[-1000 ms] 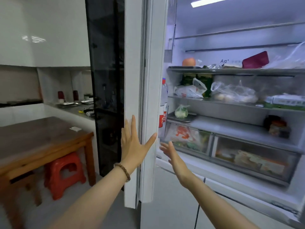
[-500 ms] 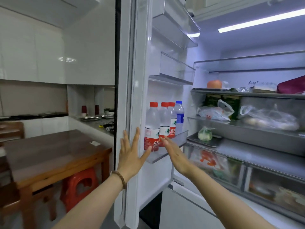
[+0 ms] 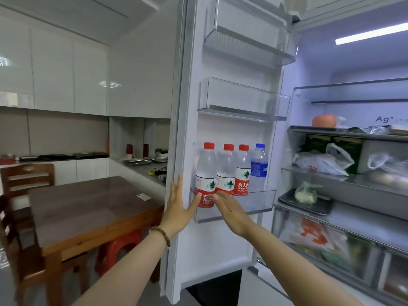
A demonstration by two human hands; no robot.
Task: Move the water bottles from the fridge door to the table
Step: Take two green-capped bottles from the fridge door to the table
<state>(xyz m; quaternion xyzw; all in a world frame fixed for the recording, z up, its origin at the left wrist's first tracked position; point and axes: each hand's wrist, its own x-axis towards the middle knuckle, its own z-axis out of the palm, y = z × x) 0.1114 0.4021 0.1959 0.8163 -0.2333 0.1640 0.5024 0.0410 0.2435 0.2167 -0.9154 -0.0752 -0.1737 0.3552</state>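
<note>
The fridge door stands open, its inner side facing me. Its lowest clear shelf holds three red-capped water bottles with red labels and one blue-capped bottle at the right. My left hand lies flat and open on the door's outer edge, a bead bracelet on the wrist. My right hand is open, fingers stretched toward the leftmost red-capped bottle, fingertips at its label without closing on it. The brown wooden table stands to the left.
A wooden chair and a red plastic stool stand by the table. A small white card lies on the tabletop. Two upper door shelves hold nothing. Fridge shelves at right carry bagged food. A counter runs behind.
The door has swung wider, showing the bottles in the door shelf. My right hand has moved up to the leftmost bottle. My left hand stays on the door edge.
</note>
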